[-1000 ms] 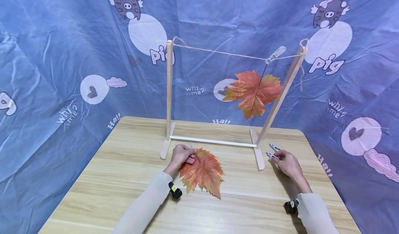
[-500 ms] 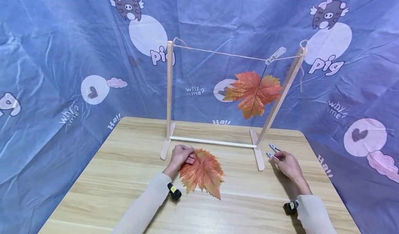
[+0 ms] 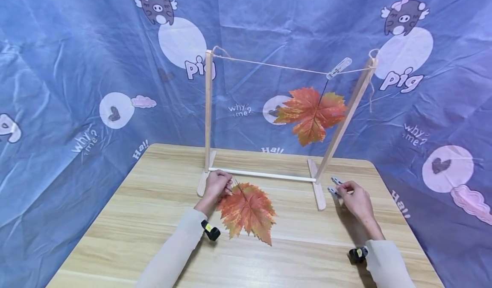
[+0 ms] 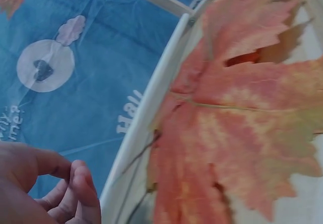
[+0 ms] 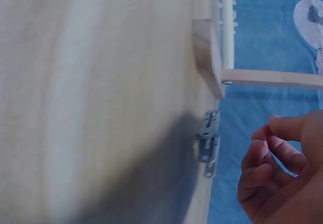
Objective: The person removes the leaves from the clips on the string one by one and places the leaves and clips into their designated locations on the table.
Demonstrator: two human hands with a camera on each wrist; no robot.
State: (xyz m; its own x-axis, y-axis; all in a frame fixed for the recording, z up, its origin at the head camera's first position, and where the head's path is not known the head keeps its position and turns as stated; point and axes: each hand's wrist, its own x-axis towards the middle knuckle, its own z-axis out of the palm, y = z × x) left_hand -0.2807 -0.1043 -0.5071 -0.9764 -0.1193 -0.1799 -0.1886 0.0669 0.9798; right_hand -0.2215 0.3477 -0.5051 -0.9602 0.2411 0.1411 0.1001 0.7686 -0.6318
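In the head view we see, nearest us, an orange leaf (image 3: 247, 211) lying on the tabletop (image 3: 300, 256). Next come the right hand (image 3: 354, 199), loosely curled and holding nothing, just beside two clothespins (image 3: 333, 191), and the left hand (image 3: 217, 184), likewise relaxed, just beside that leaf. Farther back stands a wooden frame (image 3: 208, 113); a third peg (image 3: 339, 68) on its cord (image 3: 273, 65) holds a second leaf (image 3: 315, 114), before blue printed cloth (image 3: 250, 15).

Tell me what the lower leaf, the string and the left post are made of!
Lower leaf: perhaps printed fabric, matte, from its blotchy colours and visible veins; thin plastic is possible. String: probably matte twine, tan with loose curls. Left post: looks like bare wood, pale and dull.
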